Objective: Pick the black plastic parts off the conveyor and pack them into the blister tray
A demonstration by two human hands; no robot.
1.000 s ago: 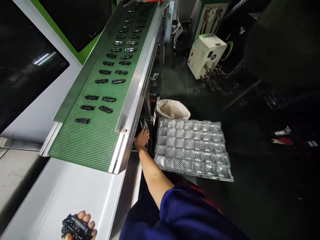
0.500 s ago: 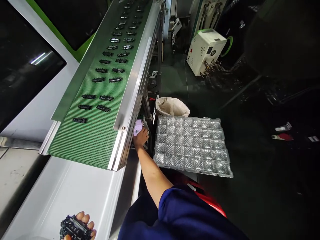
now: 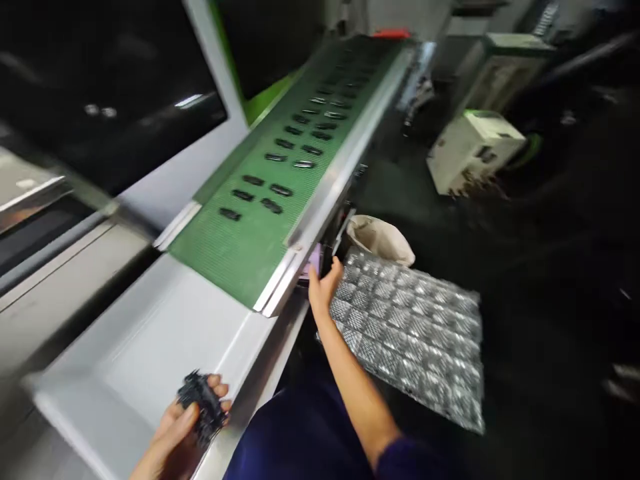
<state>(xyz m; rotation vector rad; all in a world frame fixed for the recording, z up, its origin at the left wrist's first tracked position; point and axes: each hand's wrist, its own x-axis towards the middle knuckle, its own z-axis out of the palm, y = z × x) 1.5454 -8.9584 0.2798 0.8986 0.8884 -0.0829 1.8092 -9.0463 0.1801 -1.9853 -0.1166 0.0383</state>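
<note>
My left hand (image 3: 173, 427) is closed around a cluster of black plastic parts (image 3: 203, 407) above the white chute (image 3: 165, 333). The parts are blurred, so their exact number does not show. Beside the conveyor's near right corner, my right hand (image 3: 324, 287) has thumb and fingers apart, and nothing shows between them. Just beyond its thumb, partly hidden by the conveyor frame, is a lilac flat item (image 3: 313, 259). Similar black parts (image 3: 271, 205) lie in rows on the green conveyor belt (image 3: 220, 257).
A clear plastic compartment tray (image 3: 410, 333) lies right of my right arm. Behind it stands a lined bin (image 3: 383, 240). A pale machine box (image 3: 473, 150) sits on the floor farther back. The conveyor's metal side rail (image 3: 330, 190) runs beside my right hand.
The view has swung left, and surroundings appear shifted right. My left hand with the black parts has come further into view. My right hand has drawn back slightly from the lilac item, fingers apart.
</note>
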